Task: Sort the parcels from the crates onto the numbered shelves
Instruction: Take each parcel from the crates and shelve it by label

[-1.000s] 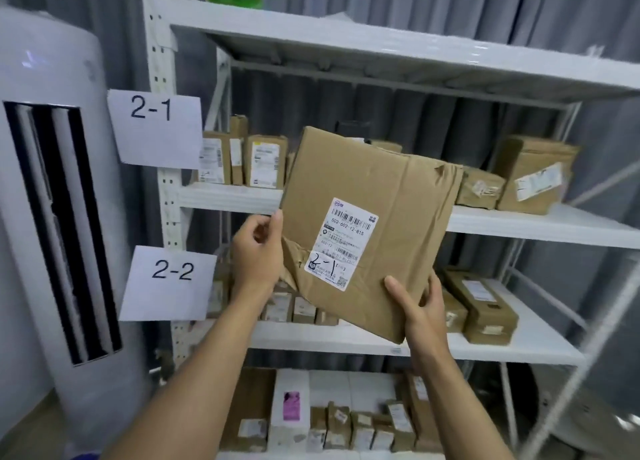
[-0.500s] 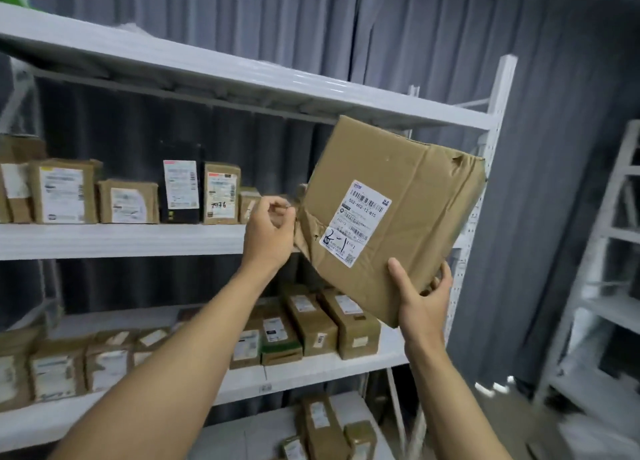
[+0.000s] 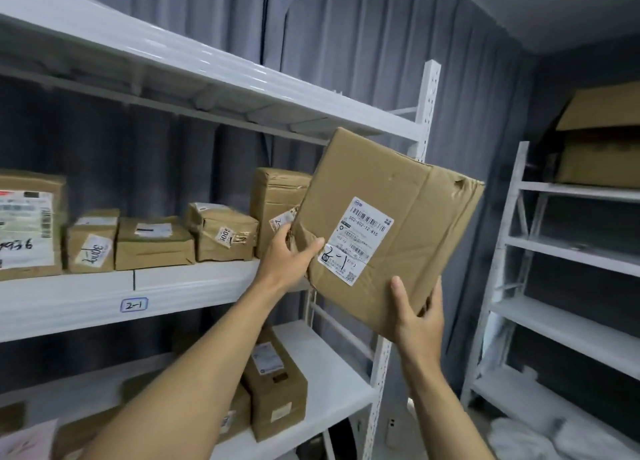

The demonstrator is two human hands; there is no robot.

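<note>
Two parcel (image 3: 398, 196) edges: left hand (image 3: 292, 257), right hand (image 3: 420, 319)

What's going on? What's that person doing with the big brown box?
A person holds a brown parcel tilted in the air, left hand gripping its left corner, right hand its bottom edge. Its label has 2-1 handwritten on it. The shelf tagged 2-1, already carrying other parcels, is just beside it. The parcel is not on it yet.

both hands hold a flat cardboard parcel (image 3: 394, 224) tilted at the right end of the shelf (image 3: 194, 283) tagged 2-1. left hand (image 3: 289, 255) grips its crumpled edge, right hand (image 3: 417, 315) cups the bottom corner. "2-1" is handwritten on its label (image 3: 356, 239).
</note>
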